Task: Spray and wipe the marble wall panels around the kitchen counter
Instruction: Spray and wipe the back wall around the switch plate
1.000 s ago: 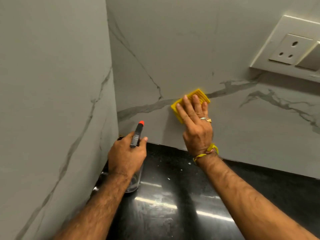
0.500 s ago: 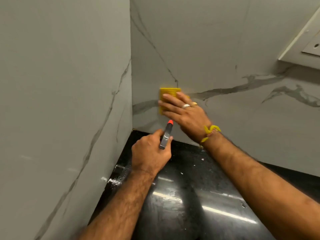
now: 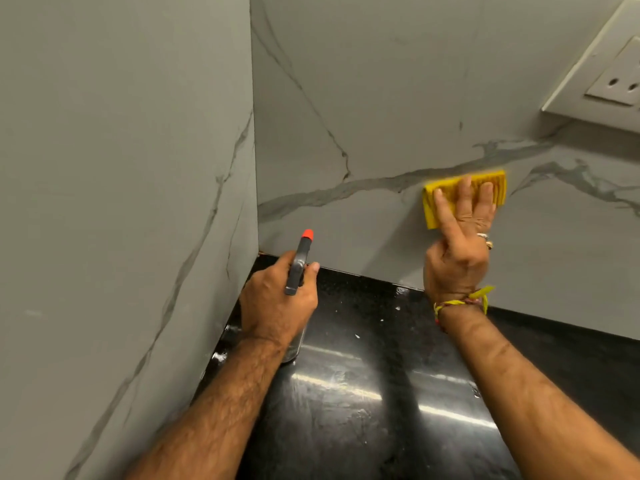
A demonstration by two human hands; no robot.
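Our right hand (image 3: 460, 237) presses the yellow cloth (image 3: 464, 197) flat-fingered against the back marble panel (image 3: 398, 98), left of the socket (image 3: 613, 81); wiping rightward risks wetting it. Our left hand (image 3: 277, 303) grips the spray bottle (image 3: 300, 261) above the tabletop (image 3: 381, 410).

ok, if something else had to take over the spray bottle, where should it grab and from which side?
Judging by the shape, take the narrow neck just under the grey trigger head of the spray bottle, where the left hand grips it now. Come from the right, the open counter side: the side wall is close on the left, and the orange nozzle points at the back wall.
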